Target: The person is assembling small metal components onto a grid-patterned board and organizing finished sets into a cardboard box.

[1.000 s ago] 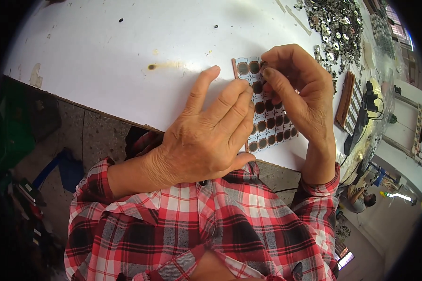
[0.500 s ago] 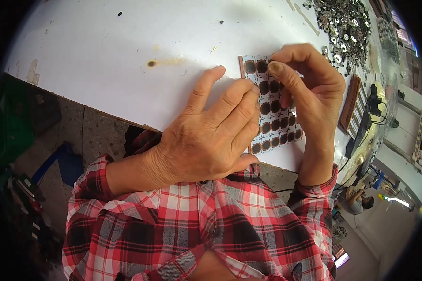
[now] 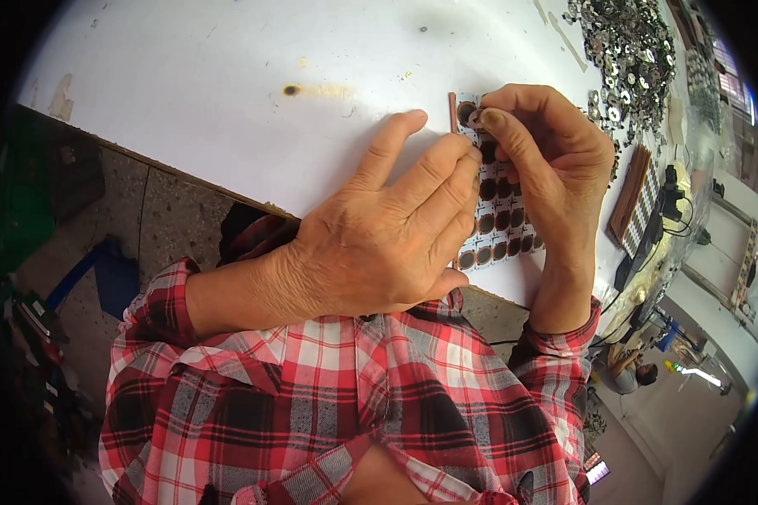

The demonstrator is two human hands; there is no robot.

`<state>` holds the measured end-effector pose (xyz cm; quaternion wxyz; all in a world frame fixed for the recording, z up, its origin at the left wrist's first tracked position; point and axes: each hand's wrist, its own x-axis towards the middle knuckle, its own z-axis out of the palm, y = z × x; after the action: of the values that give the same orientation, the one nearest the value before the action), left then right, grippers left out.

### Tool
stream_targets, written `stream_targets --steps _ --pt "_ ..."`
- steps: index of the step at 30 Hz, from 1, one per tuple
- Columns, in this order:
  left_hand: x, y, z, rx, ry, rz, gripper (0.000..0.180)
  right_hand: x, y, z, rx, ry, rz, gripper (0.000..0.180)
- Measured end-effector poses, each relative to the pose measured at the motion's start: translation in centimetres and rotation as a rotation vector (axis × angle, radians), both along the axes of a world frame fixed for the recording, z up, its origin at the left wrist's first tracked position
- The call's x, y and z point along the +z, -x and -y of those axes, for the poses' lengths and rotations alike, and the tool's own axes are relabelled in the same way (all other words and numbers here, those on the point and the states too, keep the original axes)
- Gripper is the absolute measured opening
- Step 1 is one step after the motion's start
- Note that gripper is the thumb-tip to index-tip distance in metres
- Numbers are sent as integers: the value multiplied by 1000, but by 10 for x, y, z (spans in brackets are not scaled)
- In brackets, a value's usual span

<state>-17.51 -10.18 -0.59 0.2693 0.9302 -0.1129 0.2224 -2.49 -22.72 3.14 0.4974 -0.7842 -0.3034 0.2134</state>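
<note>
A small white tray (image 3: pixel 504 220) with rows of round dark brown discs lies near the front edge of the white table (image 3: pixel 227 101). My left hand (image 3: pixel 379 236) rests flat on the tray's left side, fingers pressed on it. My right hand (image 3: pixel 547 160) hovers over the tray's far end, thumb and forefinger pinched on a small disc (image 3: pixel 475 119) at the top corner row. A thin brown strip (image 3: pixel 452 112) stands along the tray's far left edge. Much of the tray is hidden under both hands.
A heap of small metal parts (image 3: pixel 627 50) lies at the table's far right. A brown framed tray (image 3: pixel 632 202) leans beyond the right edge, with cables and equipment (image 3: pixel 661 210) beside it. Stone floor (image 3: pixel 168 227) and a blue object (image 3: pixel 101 269) show at left. Another person (image 3: pixel 627 366) is below right.
My right hand's fingers have shifted slightly toward the tray's far left corner, pinching there. My left hand stays pressed on the tray.
</note>
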Motion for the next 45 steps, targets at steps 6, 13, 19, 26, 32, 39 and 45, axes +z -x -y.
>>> stream_targets --steps 6,13,19,26,32,39,45 --pt "-1 1 2 7 41 -1 68 5 0 0 -46 1 -46 10" --pt "1 3 -11 138 -78 105 44 2 -33 14 -187 -210 -14 13" --pt "-1 -9 -52 377 -240 355 37 0 -53 31 -338 -271 -26 18" --pt "3 -15 30 -14 7 146 50 -8 -61 36 -359 -322 -76 17" --pt "9 -18 34 -71 -83 -25 64 -2 -46 28 -224 -272 -112 20" --pt "6 -10 32 -125 52 -5 63 4 -17 13 -88 -66 -135 12" --pt "3 -16 17 -80 3 3 53 -4 -12 13 -51 -15 51 12"
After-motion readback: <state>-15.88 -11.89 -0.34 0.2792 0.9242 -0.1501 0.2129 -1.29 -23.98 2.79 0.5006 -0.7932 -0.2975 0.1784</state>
